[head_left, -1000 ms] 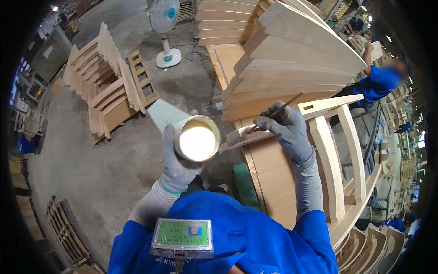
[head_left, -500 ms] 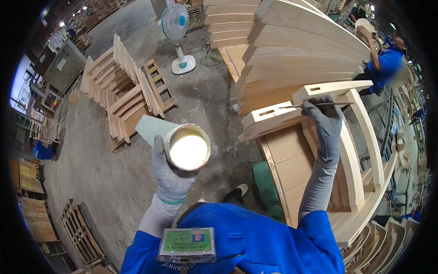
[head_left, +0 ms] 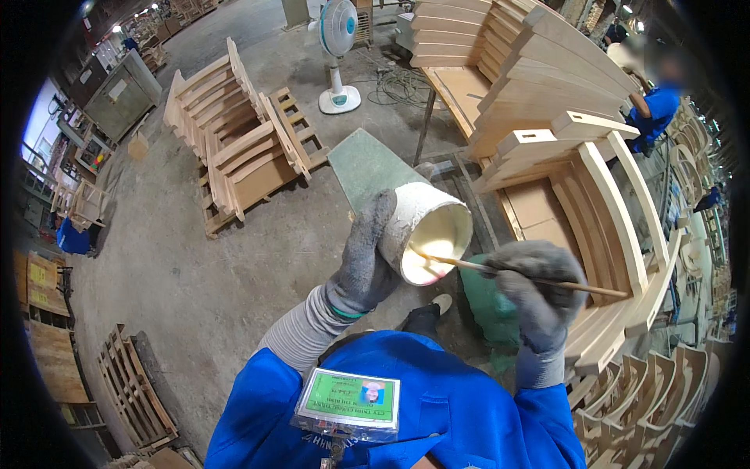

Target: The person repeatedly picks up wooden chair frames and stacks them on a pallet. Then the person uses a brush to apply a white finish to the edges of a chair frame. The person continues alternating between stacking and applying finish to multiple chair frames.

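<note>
My left hand (head_left: 361,262), in a grey glove, is closed around a whitish cup (head_left: 408,209) tilted toward my right hand. Creamy white liquid (head_left: 431,241) coats its inside. A flat pale-green plate (head_left: 371,166) sticks out behind the cup; how it is attached or held is hidden. Gloved too, my right hand (head_left: 541,285) grips a thin wooden stick (head_left: 461,263), whose tip dips inside the cup. Beyond my right hand lie pale wooden frame parts (head_left: 535,141) with slots cut in their ends, apart from both hands.
Tall stacks of curved boards (head_left: 539,78) rise at the back right. A standing fan (head_left: 338,98) is at the back, near a pallet of wooden parts (head_left: 242,148). A green bag (head_left: 492,305) lies below the bench. A co-worker (head_left: 656,109) is at far right.
My right hand has come down from the slotted wood, bringing the stick tip into the cup. My left hand has moved right and tipped the cup toward it.
</note>
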`<state>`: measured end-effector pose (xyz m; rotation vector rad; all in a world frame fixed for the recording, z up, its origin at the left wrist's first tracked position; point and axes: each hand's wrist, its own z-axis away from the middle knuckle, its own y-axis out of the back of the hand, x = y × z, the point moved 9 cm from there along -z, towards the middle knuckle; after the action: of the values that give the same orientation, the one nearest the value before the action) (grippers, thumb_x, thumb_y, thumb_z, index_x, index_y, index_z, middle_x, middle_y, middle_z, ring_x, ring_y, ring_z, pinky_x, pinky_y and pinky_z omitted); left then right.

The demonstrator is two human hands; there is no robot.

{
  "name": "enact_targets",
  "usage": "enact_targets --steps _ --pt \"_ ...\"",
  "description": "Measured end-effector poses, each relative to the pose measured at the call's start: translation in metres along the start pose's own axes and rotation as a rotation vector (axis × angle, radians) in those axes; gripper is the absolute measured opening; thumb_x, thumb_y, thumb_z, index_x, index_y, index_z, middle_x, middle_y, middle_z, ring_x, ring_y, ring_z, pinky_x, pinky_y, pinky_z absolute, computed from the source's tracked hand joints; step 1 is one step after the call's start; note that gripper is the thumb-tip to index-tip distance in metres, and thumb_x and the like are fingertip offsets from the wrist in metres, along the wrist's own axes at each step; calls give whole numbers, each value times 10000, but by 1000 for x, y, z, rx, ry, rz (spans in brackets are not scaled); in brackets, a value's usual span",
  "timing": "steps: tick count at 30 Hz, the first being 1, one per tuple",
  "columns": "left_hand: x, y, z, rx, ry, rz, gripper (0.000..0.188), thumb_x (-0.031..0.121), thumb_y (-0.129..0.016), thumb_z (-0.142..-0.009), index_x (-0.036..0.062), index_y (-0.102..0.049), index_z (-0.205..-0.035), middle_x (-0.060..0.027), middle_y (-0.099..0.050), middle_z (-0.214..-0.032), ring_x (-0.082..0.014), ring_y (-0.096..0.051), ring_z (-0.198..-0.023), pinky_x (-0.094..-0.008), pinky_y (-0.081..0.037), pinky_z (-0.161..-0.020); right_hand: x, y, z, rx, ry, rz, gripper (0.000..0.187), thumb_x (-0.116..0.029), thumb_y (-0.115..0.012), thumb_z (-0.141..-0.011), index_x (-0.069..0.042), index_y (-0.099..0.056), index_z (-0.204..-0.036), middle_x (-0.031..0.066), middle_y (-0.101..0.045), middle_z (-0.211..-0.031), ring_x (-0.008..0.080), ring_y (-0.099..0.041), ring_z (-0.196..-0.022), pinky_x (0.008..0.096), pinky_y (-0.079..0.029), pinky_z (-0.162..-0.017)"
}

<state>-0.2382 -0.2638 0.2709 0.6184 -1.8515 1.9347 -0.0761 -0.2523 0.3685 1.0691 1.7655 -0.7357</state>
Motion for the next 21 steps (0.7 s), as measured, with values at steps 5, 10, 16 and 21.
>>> enact_targets --steps 5,10,16,21 --pt "5 -19 31 -160 -9 152 457 336 -371 -924 29 -365 -1263 -135 -466 -1228 -243 -497 -1111 -390 -407 -959 -41 -5 42 142 216 -71 177 54 -602 -723 2 -534 -878 197 -599 -865 252 -606 -734 315 -510 -642" --pt "-4 -32 48 -238 67 422 567 111 -563 -847 14 -258 -1316 -158 -376 -1300 -275 -459 -1147 -425 -397 -975 -41 -2 75 159 149 -155 169 46 -592 -746 -17 -513 -881 193 -596 -857 275 -603 -766 375 -519 -684" --pt "-11 -60 72 -420 -499 -412 718 47 -638 -776 17 -190 -1337 -161 -342 -1322 -279 -426 -1176 -419 -396 -974 -41 19 103 253 141 -126 150 7 -574 -777 -30 -495 -899 192 -585 -845 270 -602 -772 372 -530 -679" --pt "-47 -93 78 -315 -661 -389 627 333 -492 -876 37 -208 -1350 -137 -380 -1306 -257 -427 -1177 -410 -363 -994 -54 64 131 301 178 -105 123 -2 -558 -795 -36 -487 -889 202 -587 -859 263 -607 -753 362 -525 -683"
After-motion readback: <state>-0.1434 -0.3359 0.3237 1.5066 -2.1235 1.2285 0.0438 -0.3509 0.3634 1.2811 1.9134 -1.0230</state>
